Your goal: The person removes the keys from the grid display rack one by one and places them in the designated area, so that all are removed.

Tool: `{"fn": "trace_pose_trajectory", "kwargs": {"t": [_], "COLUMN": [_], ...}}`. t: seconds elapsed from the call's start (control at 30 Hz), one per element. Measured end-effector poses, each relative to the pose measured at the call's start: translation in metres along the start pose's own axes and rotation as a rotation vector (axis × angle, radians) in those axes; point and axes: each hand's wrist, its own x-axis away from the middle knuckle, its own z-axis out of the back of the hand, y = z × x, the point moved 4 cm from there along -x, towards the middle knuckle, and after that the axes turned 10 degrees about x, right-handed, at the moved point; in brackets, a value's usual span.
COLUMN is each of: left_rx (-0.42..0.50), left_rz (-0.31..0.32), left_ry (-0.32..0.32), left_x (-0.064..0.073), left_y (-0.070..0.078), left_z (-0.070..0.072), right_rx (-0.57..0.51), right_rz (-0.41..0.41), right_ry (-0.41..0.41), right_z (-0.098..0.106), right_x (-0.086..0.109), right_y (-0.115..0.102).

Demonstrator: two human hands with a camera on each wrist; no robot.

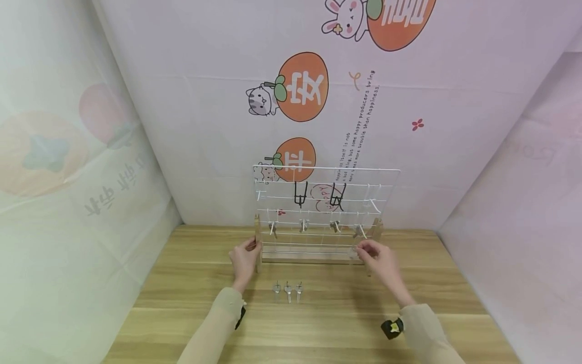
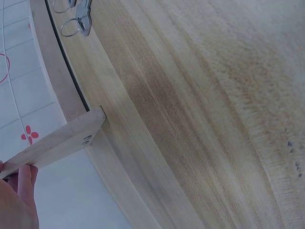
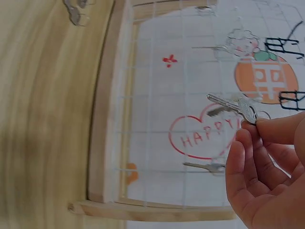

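A white wire grid rack point(image 1: 327, 169) on a wooden stand is upright on the table. My left hand point(image 1: 244, 260) grips the stand's left wooden post point(image 2: 62, 140), thumb and fingers on its edge. Between thumb and fingertips my right hand point(image 1: 379, 260) pinches a silver key point(image 3: 245, 109) with a small ring, held in front of the grid's lower right. Several keys hang in a row from white hooks on the grid, one of them a key point(image 1: 303, 225) left of the middle. Three keys with rings, including a middle key point(image 1: 288, 290), lie in front of the stand.
Higher on the grid are two black hooks point(image 1: 300, 193) and white hooks point(image 1: 374, 205) toward the sides. The wood-grain table point(image 1: 327, 328) meets a printed cloth backdrop point(image 1: 218, 126) behind the rack, with cloth walls on both sides.
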Motion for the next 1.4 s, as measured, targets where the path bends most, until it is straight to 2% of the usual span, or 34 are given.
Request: {"fn": "trace_pose_trajectory", "kwargs": {"t": [0.27, 0.4, 0.63, 0.8, 1.23, 1.4], "left_rx": [-0.007, -0.013, -0.017, -0.010, 0.004, -0.007], "left_rz": [-0.019, -0.011, -0.019, -0.012, -0.029, -0.046], "left_ry": [0.001, 0.008, 0.014, 0.003, 0.002, 0.001], "left_x": [-0.001, -0.001, -0.002, -0.001, -0.002, -0.002], "left_y": [0.000, 0.001, 0.001, 0.000, -0.001, 0.000], "left_z": [-0.001, -0.001, 0.000, 0.000, 0.000, 0.000], "right_rx": [-0.057, -0.037, 0.011, -0.011, -0.099, -0.136], "right_rz": [0.011, 0.006, -0.070, -0.073, -0.051, -0.091], "right_ry": [-0.084, -0.103, -0.169, -0.212, -0.279, -0.323], "right_z": [-0.035, -0.050, -0.082, -0.106, -0.145, -0.154], "right_x": [0.010, 0.016, 0.027, 0.032, 0.032, 0.030], "right_y": [0.004, 0.006, 0.014, 0.016, 0.012, 0.014]}}
